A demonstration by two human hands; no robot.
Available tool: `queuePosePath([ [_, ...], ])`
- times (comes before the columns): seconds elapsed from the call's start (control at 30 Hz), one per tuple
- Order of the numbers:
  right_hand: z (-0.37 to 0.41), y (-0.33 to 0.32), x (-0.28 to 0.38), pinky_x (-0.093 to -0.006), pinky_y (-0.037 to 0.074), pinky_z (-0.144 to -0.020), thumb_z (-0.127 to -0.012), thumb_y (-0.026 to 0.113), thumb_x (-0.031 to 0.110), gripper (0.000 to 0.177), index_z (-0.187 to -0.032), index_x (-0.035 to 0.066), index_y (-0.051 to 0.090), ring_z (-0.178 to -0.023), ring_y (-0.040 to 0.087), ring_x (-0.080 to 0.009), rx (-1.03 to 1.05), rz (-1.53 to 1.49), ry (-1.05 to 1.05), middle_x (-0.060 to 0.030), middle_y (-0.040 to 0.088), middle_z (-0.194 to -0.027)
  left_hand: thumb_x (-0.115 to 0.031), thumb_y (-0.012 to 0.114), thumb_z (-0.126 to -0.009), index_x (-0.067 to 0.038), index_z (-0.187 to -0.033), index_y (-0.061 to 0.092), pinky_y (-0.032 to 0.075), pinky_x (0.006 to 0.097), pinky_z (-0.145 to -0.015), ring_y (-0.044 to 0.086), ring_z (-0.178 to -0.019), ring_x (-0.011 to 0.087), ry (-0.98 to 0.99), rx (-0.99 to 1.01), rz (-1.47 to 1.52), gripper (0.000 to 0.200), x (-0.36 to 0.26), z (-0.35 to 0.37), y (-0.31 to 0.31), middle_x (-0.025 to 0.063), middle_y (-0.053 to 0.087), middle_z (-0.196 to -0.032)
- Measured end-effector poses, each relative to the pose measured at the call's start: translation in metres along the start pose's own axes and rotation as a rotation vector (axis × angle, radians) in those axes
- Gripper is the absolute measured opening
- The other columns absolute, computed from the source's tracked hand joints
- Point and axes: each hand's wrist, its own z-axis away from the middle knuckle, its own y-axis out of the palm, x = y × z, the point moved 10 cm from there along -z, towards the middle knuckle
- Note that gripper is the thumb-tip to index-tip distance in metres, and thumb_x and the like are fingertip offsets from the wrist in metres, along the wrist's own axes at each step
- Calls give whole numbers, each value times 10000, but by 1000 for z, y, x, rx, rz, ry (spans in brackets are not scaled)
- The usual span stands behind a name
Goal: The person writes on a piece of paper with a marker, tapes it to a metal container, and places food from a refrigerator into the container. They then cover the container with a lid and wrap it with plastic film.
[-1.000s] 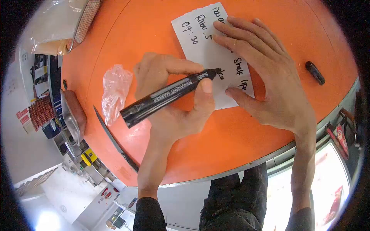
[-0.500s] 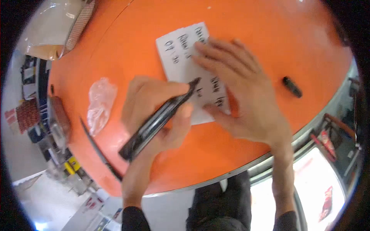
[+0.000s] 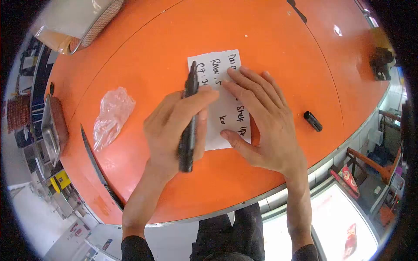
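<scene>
My left hand [image 3: 170,128] is closed around a black marker [image 3: 187,150], its uncapped tip pointing away from me over the far left part of a white paper [image 3: 214,139]. Black handwriting covers parts of the sheet, with "07:3" showing near the tip and "Shelf life" along the right side. My right hand [image 3: 276,126] lies spread over the sheet's right edge, hiding some of the writing; its fingers are apart and hold nothing. To the right of that hand lies the black marker cap [image 3: 313,122].
The paper rests on an orange tabletop [image 3: 165,52]. A crumpled clear plastic bag [image 3: 114,115] and a long dark knife [image 3: 98,167] lie on the left. At the far left is a wire-mesh basket [image 3: 102,24]; a metal tray [image 3: 53,130] stands by the left edge.
My left hand has lifted the marker tip from the middle of the paper toward its far left, turning the marker more upright. My right hand stays on the sheet. The camera view has shifted.
</scene>
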Motion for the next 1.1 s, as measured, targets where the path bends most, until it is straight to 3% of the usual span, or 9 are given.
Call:
queuePosePath([
  [0.1, 3, -3, 0, -486, 293, -1121, -699, 737, 174, 668, -1308, 40, 500, -1314, 404, -356, -26, 29, 7, -156, 458, -1406, -10, 691, -738, -115, -1003, 671, 504, 316, -577, 630, -692, 227, -51, 61, -55, 286, -1, 1, 7, 72, 659, -836],
  [0.2, 6, -14, -12, -458, 315, -1107, -698, 724, 168, 691, -1334, 33, 490, -1331, 406, -360, -154, -101, 60, -192, 442, -1423, -23, 709, -705, -114, -1000, 666, 500, 322, -584, 621, -684, 234, -23, 34, -64, 311, -2, 1, 7, 74, 656, -849],
  [0.27, 10, -27, -15, -471, 376, -1053, -758, 712, 168, 652, -1339, 9, 462, -1299, 419, -407, -274, -165, 56, -235, 438, -1400, -30, 720, -678, -120, -991, 664, 497, 336, -615, 611, -710, 239, -11, 80, -82, 330, -3, 0, 11, 70, 657, -875],
  [0.37, 14, -33, -21, -459, 364, -1063, -778, 687, 143, 627, -1337, -17, 454, -1306, 418, -404, -346, -163, 78, -262, 430, -1396, -29, 723, -662, -126, -985, 659, 493, 345, -646, 604, -745, 245, -5, 123, -103, 344, -6, -1, 15, 66, 656, -881],
  [0.9, 21, -38, -37, -437, 340, -1085, -854, 626, 138, 597, -1367, -68, 401, -1328, 413, -340, -431, -427, 87, -244, 436, -1403, -31, 721, -672, -124, -979, 655, 477, 355, -646, 585, -729, 251, -19, 130, -81, 327, -1, 0, 16, 73, 651, -873],
  [1.1, 24, -42, -50, -448, 322, -1091, -905, 568, 210, 596, -1385, -77, 361, -1327, 402, -342, -484, -683, 119, -235, 396, -1431, -31, 720, -678, -121, -984, 655, 476, 353, -650, 584, -735, 250, 14, 106, -71, 326, -4, 0, 14, 78, 654, -878],
])
